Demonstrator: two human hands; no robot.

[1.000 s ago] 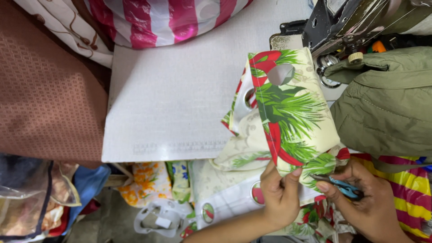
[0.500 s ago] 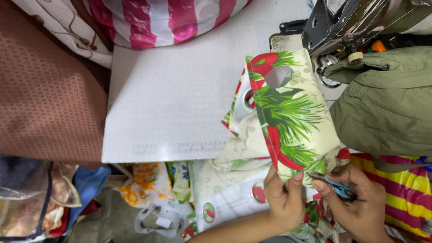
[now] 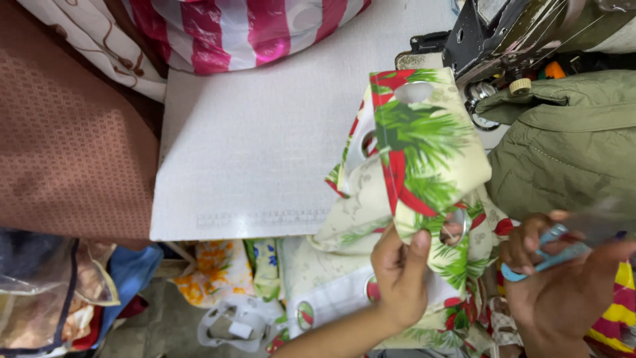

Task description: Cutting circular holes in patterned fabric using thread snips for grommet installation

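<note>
The left hand (image 3: 399, 278) is closed in a pinch on the printed cloth (image 3: 424, 166), thumb and fingers gripping its near edge just beside an oval hole cut in the fabric. The cloth rises up and away from that hand — cream with green palm leaves and red bands, folded, with a second oval hole near its far end. More of the same printed fabric hangs below and to the right of the left hand.

Just right of it, the right hand (image 3: 563, 285) is curled around small blue snips (image 3: 540, 255), fingers wrapped on the handle; the tip of the tool is blurred, so how it stands to the cloth cannot be told. The two hands are near each other but apart.

Beyond the left hand and to its left lies the white counter (image 3: 258, 146). Beyond the right hand sits a heap of olive green fabric (image 3: 570, 146), and past that, at the far end of the cloth, the sewing machine (image 3: 503, 40). Farthest off, past the counter, is a pink and white striped bag (image 3: 252, 26); far left, a brown patterned cloth (image 3: 66, 132).
</note>
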